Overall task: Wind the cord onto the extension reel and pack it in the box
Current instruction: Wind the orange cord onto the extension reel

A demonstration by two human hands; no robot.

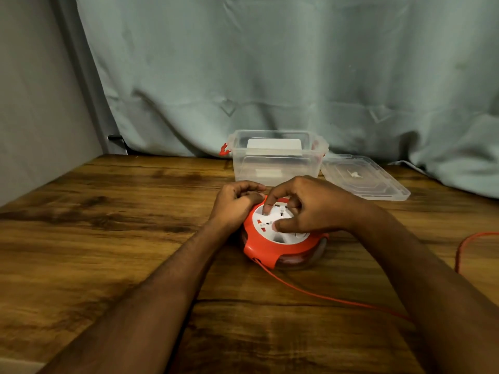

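Tabletop [108,225]: winding incomplete. Box [275,157] stands open and unpacked at the far edge, lid [364,176] beside it. Reel [280,238] sits mid-tabletop. Left hand [235,203] curled against its rim; right hand [305,209] pinches its white hub. Cord [324,295] trails loose toward the right edge.

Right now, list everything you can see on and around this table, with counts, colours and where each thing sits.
Reel: one, orange and white, table centre, under both hands.
Cord: one, orange, trails from the reel's front to the right, loops at the right edge.
Box: one, clear, orange latches, open, behind the reel.
Lid: one, clear, flat on the table, right of the box.
Table: one, brown wood.
Curtain: one, pale green, behind the table.
Left hand: on the reel's left rim.
Right hand: fingers on the reel's white face.
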